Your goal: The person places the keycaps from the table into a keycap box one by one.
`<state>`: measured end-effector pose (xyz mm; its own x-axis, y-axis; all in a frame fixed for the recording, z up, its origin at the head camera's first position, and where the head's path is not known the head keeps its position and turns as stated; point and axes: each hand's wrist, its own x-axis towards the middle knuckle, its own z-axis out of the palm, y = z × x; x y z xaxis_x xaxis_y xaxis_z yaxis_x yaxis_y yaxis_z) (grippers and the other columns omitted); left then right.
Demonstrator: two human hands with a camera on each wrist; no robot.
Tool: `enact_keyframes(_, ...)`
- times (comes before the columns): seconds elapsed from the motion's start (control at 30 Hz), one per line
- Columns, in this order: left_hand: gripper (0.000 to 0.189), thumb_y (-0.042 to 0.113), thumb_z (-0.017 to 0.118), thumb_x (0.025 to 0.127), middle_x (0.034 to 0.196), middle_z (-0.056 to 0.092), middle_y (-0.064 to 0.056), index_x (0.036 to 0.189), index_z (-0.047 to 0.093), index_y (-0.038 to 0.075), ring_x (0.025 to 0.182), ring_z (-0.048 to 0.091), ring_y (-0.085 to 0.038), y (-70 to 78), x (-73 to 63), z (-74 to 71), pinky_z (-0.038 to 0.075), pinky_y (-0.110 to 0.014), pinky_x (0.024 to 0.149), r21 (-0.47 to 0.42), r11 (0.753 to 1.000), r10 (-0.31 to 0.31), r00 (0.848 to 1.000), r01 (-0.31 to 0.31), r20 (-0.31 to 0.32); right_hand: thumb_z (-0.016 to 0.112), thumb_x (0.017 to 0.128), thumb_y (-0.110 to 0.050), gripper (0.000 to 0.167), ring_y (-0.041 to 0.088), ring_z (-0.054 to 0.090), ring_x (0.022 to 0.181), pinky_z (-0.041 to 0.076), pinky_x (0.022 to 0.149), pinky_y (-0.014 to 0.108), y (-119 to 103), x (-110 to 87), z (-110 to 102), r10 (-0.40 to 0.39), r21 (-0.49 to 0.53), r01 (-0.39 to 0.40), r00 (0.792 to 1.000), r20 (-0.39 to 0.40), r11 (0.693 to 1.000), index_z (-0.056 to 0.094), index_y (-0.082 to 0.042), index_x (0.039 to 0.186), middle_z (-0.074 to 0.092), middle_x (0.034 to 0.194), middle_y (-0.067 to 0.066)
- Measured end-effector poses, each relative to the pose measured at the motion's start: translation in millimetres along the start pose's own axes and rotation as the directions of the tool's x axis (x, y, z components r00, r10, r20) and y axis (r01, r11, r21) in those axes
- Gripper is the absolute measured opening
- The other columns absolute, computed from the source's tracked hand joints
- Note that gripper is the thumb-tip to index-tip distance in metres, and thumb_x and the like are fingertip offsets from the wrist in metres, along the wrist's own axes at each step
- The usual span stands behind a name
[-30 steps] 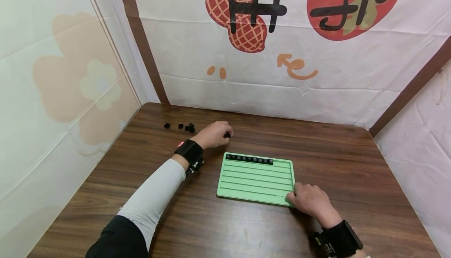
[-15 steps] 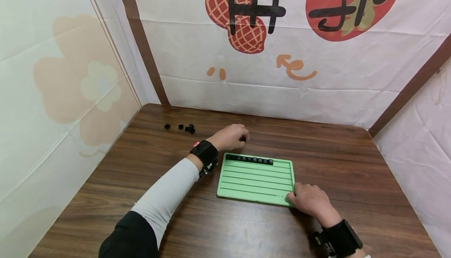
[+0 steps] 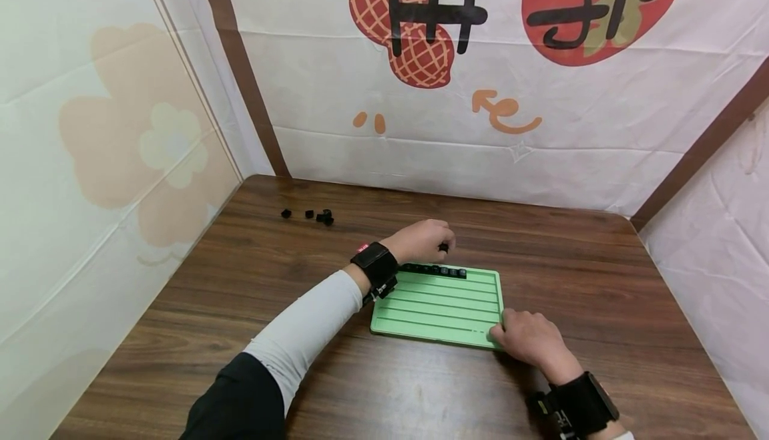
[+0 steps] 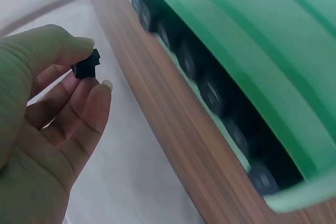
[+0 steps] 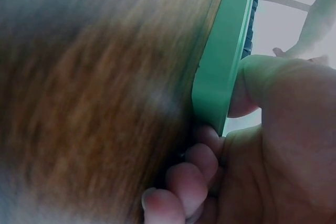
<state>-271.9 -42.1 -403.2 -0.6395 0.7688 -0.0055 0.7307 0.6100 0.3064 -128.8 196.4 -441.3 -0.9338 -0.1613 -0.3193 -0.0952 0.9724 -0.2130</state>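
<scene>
A small black keycap [image 4: 85, 66] is pinched between the thumb and fingers of my left hand [image 3: 420, 241]. That hand is above the far edge of a green tray [image 3: 441, 306] with ridged rows. Part of the top row, filled with several black keycaps [image 4: 212, 98], is hidden behind the left wrist in the head view. At the tray's near right corner, my right hand [image 3: 531, 340] grips the edge. Its thumb [image 5: 247, 90] lies over the rim, and its fingers curl against the outer side in the right wrist view.
Several loose black keycaps [image 3: 324, 217] lie at the back left of the brown wooden table [image 3: 571, 260]. Printed white cloth [image 3: 312, 79] encloses the table at the back and sides.
My left hand has moved right and slightly nearer, carrying the keycap from left of the tray to over its far edge. The right hand and tray have stayed put.
</scene>
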Motion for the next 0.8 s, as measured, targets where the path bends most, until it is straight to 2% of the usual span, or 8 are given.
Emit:
enact_keyframes(0.2, 0.020, 0.010, 0.059, 0.102, 0.110, 0.063, -0.002, 0.116, 0.073, 0.009, 0.098, 0.058, -0.012, 20.3, 13.3, 7.1, 0.048, -0.024, 0.084, 0.037, 0.998, 0.058, 0.998, -0.059, 0.035, 0.055, 0.092, -0.028, 0.023, 0.023, 0.046, 0.062, 0.033, 0.058, 0.036, 0, -1.0, -1, -0.005, 0.011, 0.005, 1.000, 0.014, 1.000, 0.052, -0.010, 0.079, 0.050, 0.069, 0.007)
enact_keyframes(0.4, 0.019, 0.010, 0.061, 0.101, 0.113, 0.065, -0.001, 0.115, 0.073, 0.011, 0.101, 0.061, -0.011, 35.7, 24.5, 16.6, 0.049, -0.021, 0.084, 0.038, 0.997, 0.057, 0.995, -0.061, 0.083, 0.055, 0.092, -0.028, 0.022, 0.023, 0.045, 0.062, 0.033, 0.058, 0.035, 1, -1.2, 0, -0.008, 0.021, 0.008, 1.000, 0.013, 1.000, 0.052, -0.011, 0.078, 0.050, 0.068, 0.007)
enact_keyframes(0.57, 0.020, 0.010, 0.063, 0.100, 0.117, 0.066, -0.002, 0.117, 0.073, 0.011, 0.106, 0.062, -0.011, 42.0, 29.9, 21.2, 0.049, -0.020, 0.087, 0.045, 0.998, 0.047, 0.992, -0.053, 0.116, 0.056, 0.091, -0.028, 0.022, 0.023, 0.046, 0.062, 0.034, 0.057, 0.035, 3, -0.5, 2, -0.009, 0.017, 0.009, 1.000, 0.005, 1.000, 0.051, -0.011, 0.078, 0.050, 0.069, 0.006)
enact_keyframes(0.8, 0.019, 0.011, 0.064, 0.100, 0.116, 0.066, -0.001, 0.116, 0.073, 0.012, 0.105, 0.062, -0.011, 42.5, 35.5, 26.9, 0.049, -0.020, 0.086, 0.046, 0.998, 0.029, 0.992, -0.035, 0.122, 0.055, 0.091, -0.028, 0.022, 0.023, 0.045, 0.062, 0.033, 0.057, 0.035, 3, -0.3, 2, -0.008, 0.023, 0.008, 1.000, 0.003, 1.000, 0.052, -0.011, 0.077, 0.050, 0.068, 0.006)
